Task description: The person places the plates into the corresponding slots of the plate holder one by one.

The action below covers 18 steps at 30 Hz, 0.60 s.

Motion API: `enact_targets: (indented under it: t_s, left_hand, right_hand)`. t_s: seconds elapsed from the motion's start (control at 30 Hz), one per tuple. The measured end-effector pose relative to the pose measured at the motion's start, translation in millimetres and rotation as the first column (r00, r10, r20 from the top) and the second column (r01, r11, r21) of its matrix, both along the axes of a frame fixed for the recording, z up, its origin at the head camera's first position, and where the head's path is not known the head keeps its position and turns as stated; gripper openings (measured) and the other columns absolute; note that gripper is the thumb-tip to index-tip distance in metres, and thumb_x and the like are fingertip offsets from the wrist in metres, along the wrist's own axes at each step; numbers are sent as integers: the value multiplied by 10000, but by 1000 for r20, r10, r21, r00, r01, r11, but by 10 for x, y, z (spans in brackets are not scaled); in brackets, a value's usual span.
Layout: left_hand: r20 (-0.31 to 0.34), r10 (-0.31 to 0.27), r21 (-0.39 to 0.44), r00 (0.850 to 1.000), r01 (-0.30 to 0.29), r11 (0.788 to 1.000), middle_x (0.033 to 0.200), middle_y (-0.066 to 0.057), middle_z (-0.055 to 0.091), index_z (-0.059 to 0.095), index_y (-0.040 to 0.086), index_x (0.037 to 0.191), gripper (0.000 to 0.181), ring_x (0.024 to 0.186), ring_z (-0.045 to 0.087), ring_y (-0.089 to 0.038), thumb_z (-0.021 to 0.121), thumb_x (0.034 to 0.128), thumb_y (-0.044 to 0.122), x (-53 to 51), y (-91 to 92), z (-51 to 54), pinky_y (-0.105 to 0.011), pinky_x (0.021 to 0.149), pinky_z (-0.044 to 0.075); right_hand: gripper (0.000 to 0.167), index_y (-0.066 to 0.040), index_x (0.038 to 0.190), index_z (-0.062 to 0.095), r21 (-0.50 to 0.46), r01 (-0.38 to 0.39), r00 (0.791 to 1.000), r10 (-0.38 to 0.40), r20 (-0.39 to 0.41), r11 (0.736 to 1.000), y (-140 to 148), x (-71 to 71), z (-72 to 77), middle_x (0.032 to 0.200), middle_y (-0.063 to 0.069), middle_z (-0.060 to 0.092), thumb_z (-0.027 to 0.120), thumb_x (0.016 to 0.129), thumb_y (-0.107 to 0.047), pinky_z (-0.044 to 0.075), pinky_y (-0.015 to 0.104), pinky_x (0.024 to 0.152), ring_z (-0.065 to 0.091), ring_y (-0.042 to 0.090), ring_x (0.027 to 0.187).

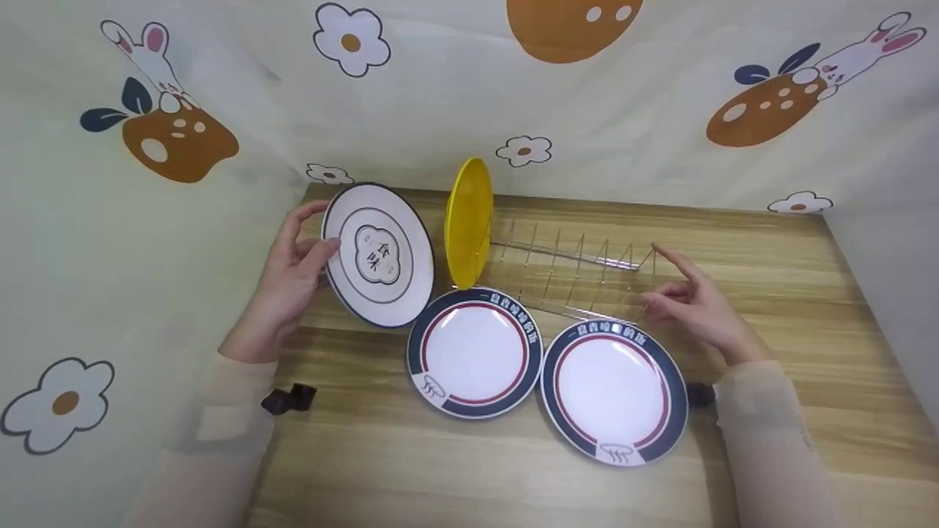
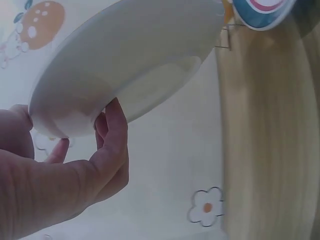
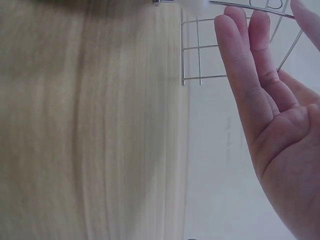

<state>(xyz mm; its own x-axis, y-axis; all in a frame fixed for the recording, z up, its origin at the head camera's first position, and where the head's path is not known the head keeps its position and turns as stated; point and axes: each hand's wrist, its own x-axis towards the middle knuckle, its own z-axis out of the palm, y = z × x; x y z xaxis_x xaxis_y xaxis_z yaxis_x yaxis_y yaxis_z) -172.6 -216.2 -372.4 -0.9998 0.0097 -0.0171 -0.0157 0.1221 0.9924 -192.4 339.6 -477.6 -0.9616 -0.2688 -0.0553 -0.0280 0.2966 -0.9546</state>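
A white plate (image 1: 378, 308) with a dark rim and printed characters is tilted up at the left. My left hand (image 1: 287, 268) grips its left edge, thumb on the front face; the left wrist view shows the plate's pale underside (image 2: 125, 55) with fingers against it. A yellow plate (image 1: 469, 220) stands upright at the left end of a wire dish rack (image 1: 576, 268). My right hand (image 1: 697, 304) holds the rack's right end, index fingertip at the top of the end wire. In the right wrist view several fingers (image 3: 240, 65) lie beside the wires.
Two blue-rimmed white plates, a left one (image 1: 475, 353) and a right one (image 1: 610, 396), lie side by side before the rack on the wooden table (image 1: 469, 469). A patterned cloth (image 1: 433, 95) hangs behind and along the sides.
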Motion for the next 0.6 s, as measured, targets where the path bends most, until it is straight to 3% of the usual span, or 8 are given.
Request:
enact_targets:
  t_s: [0.27, 0.43, 0.6]
  left_hand:
    - [-89, -41, 22, 995, 44, 999, 1256, -223, 602, 387, 207, 1527, 483, 914, 733, -198, 529, 1072, 127, 238, 45, 411, -346, 754, 651]
    - [-136, -52, 8, 989, 54, 999, 1192, -188, 636, 383, 184, 1532, 508, 921, 724, -202, 559, 1060, 118, 369, 96, 560, -344, 770, 648]
    - [-175, -45, -15, 983, 43, 999, 1114, -169, 653, 409, 195, 1520, 501, 908, 711, -210, 571, 1053, 111, 438, 141, 696, -330, 771, 647]
  right_hand:
    - [860, -321, 1650, 231, 7, 5, 1000, -5, 3, 1000, 0, 8, 3, 1026, 276, 730, 722, 971, -130, 641, 468, 798, 768, 332, 848]
    - [866, -299, 1655, 221, 0, 1, 1000, -1, -1, 1000, -6, 2, -9, 1017, 268, 734, 720, 970, -119, 643, 463, 790, 769, 323, 839]
    - [869, -260, 1660, 212, -18, -12, 1000, 12, -9, 1000, -5, 7, -5, 1006, 274, 733, 717, 970, -106, 642, 472, 782, 769, 333, 828]
